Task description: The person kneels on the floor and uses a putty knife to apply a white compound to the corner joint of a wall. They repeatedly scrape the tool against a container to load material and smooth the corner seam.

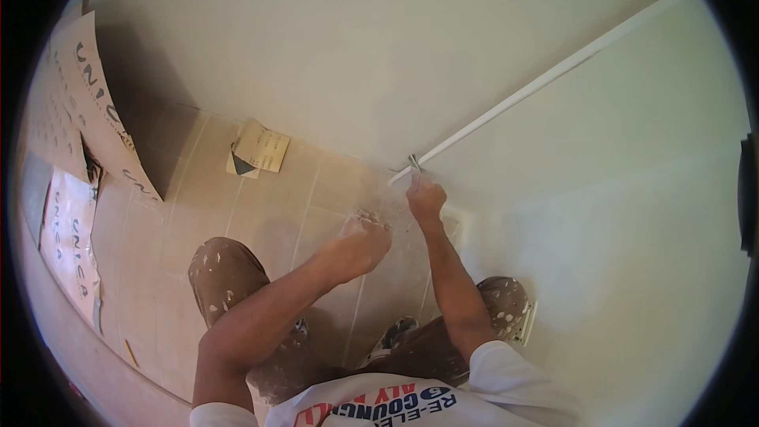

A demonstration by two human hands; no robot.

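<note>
My right hand (427, 199) grips a small tool with a shiny metal end (413, 162), which looks like a putty knife. That end is at the lower part of a white pipe-like strip (506, 104) running up the corner between two pale walls. My left hand (365, 243) is curled closed, lower and to the left, above the tiled floor (316, 225). White powder or paste coats its fingers, and whatever they may hold is hidden. Both forearms are bare, and my knees are bent to either side of them.
Sandpaper pieces (265, 149) lie by the wall base, left of my hands. Large printed cardboard-like sheets (103, 103) stand and lie at the far left. A thin yellow pencil-like stick (132, 353) is on the floor. A white vent-like piece (530, 323) sits beside my right knee.
</note>
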